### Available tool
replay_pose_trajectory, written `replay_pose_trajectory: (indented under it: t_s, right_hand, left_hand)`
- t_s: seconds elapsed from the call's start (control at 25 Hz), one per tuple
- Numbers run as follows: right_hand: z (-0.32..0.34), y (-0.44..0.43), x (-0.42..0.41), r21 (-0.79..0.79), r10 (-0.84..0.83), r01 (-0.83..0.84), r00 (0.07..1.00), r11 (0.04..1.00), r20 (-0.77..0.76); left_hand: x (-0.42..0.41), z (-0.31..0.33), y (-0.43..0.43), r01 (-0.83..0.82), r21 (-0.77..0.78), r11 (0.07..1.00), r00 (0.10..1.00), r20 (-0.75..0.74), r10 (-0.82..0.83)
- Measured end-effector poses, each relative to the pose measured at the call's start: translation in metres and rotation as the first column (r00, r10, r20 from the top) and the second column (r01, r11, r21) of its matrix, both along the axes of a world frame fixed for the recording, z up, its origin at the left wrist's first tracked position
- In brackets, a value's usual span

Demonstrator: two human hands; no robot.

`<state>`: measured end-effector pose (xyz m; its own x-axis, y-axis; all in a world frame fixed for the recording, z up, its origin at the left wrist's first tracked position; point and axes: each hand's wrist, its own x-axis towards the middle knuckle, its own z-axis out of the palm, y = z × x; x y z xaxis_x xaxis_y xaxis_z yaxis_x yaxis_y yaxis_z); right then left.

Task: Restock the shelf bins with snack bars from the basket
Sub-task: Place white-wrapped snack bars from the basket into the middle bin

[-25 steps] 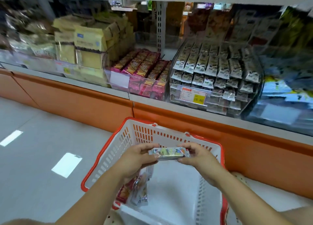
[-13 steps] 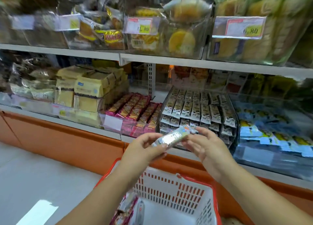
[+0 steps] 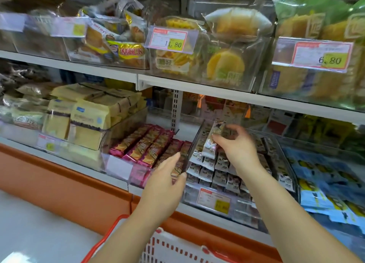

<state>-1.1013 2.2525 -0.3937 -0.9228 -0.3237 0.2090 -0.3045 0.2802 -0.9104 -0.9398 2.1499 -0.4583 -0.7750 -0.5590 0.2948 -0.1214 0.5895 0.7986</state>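
Right hand pinched the snack bar over the left edge of the clear bin; left hand hovered flat, empty. Looked light, its wrapper slick and crinkly, so best gripped across the middle.

Bright, even store light, soft shadows under the shelves. Glare on clear bins and floor bottom left. Motion blur on right hand; frame edges smeared, shelf lines bowed, wide-angle.

A white-wrapped snack bar tilts above the clear bin of matching bars, with the red-rimmed basket below.
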Motion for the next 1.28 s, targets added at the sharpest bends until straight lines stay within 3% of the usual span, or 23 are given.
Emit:
replay_pose_trajectory:
  t_s: [0.16,0.32,0.56,0.76,0.84,0.96,1.04,1.12,1.16,1.28]
  right_hand:
    - [-0.006,-0.028,-0.014,0.145,-0.042,0.062,0.99,0.987,-0.134]
    - [-0.014,-0.039,-0.016,0.287,0.018,0.072,0.954,0.955,-0.299]
    - [-0.011,-0.028,-0.003,0.235,0.064,0.001,0.961,0.972,-0.268]
    - [-0.017,0.009,0.039,-0.043,0.03,-0.058,0.873,0.997,-0.487]
    - [-0.046,0.019,0.069,-0.004,0.15,-0.174,0.86,0.985,-0.488]
    - [-0.137,0.026,0.121,0.334,0.411,-0.326,0.883,0.884,-0.227]
    - [-0.207,0.032,0.147,0.436,0.431,-0.461,0.886,0.773,0.172]
    - [-0.274,0.045,0.17,0.394,0.339,-0.604,0.755,0.693,0.562]
    - [-0.301,0.052,0.179,0.371,0.286,-0.65,0.678,0.664,0.677]
    - [-0.358,0.059,0.201,0.286,0.166,-0.708,0.496,0.646,0.852]
  left_hand:
    - [-0.013,-0.01,-0.003,0.008,-0.055,0.998,1.0,-0.002,-0.008]
    - [-0.018,-0.012,-0.004,-0.006,-0.101,0.995,1.0,0.017,0.008]
    - [-0.008,-0.01,-0.006,0.01,-0.072,0.997,1.0,-0.025,-0.011]
    - [0.034,-0.03,-0.014,-0.071,-0.18,0.981,0.997,-0.003,0.071]
    - [0.053,-0.053,-0.019,-0.069,-0.122,0.99,0.995,0.064,0.077]
    - [0.086,-0.111,-0.01,-0.002,0.087,0.996,0.925,0.379,-0.031]
    - [0.108,-0.154,-0.002,0.019,0.184,0.983,0.821,0.558,-0.121]
    - [0.13,-0.191,0.003,-0.027,0.249,0.968,0.753,0.642,-0.144]
    - [0.138,-0.204,0.004,-0.048,0.278,0.959,0.728,0.667,-0.156]
    - [0.152,-0.231,0.0,-0.07,0.287,0.955,0.641,0.747,-0.177]
